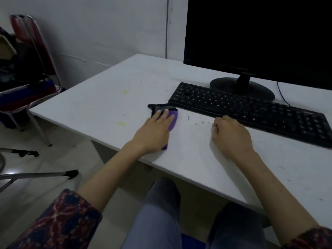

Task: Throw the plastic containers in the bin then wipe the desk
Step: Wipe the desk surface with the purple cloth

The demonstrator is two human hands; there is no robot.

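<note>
A: Head view. Describe the cloth [172,117].
B: Purple with a black end, flat on the white desk [100,97] beside the keyboard [251,110]; left hand [154,131] presses it, fingers straight.
A: Obscured?
B: Cloth's middle. Right hand [230,134] rests clenched, holding nothing visible.

- One white rectangular desk [111,83].
- One purple and black wiping cloth [172,117] on it.
- One black flat computer keyboard [251,110].
- One black monitor [258,36] on a round black stand.
- Two bare hands: the left hand [154,130] and the right hand [231,135].
- Two yellowish stains [122,123] on the desk top.
- One red and blue metal-framed folding chair [30,72] beside the desk.
</note>
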